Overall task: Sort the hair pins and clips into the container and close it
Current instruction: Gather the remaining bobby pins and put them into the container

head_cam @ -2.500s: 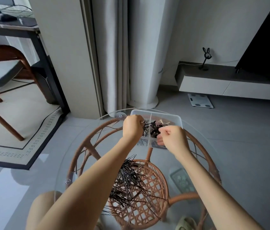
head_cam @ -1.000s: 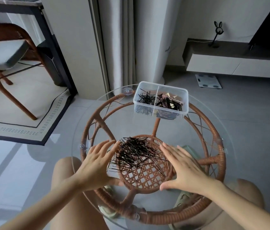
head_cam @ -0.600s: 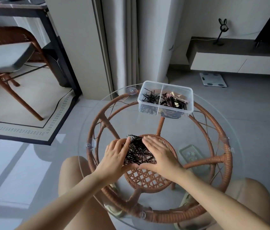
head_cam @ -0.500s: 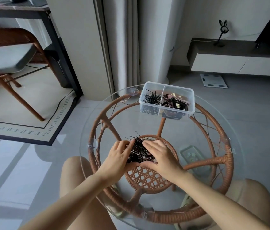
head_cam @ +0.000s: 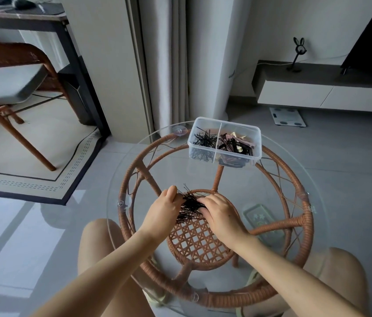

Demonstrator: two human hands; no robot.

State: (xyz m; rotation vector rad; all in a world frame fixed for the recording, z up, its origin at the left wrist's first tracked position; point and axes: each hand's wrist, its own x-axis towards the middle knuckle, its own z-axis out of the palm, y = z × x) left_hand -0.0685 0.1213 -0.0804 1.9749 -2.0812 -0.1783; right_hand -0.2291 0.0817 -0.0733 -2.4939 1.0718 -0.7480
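Note:
A heap of thin black hair pins [head_cam: 189,208] lies on the round glass table top [head_cam: 278,200], squeezed between both hands. My left hand [head_cam: 165,210] curls around the heap's left side, and my right hand [head_cam: 220,213] presses on its right side with fingers bent over the pins. At the far edge of the table stands a clear two-compartment container [head_cam: 224,143] without a lid on it. Its left half holds black hair pins [head_cam: 204,140], its right half dark and pinkish clips [head_cam: 235,144].
The glass top rests on a brown rattan frame [head_cam: 132,170] with a woven lower shelf [head_cam: 197,240]. My knees show under the table. A rattan chair [head_cam: 9,72] and a dark desk stand at the left, a low TV bench [head_cam: 326,88] at the right.
My hands came back from the container to the spread pile. They closed in from both sides and pushed the scattered pins into a tight bundle between them.

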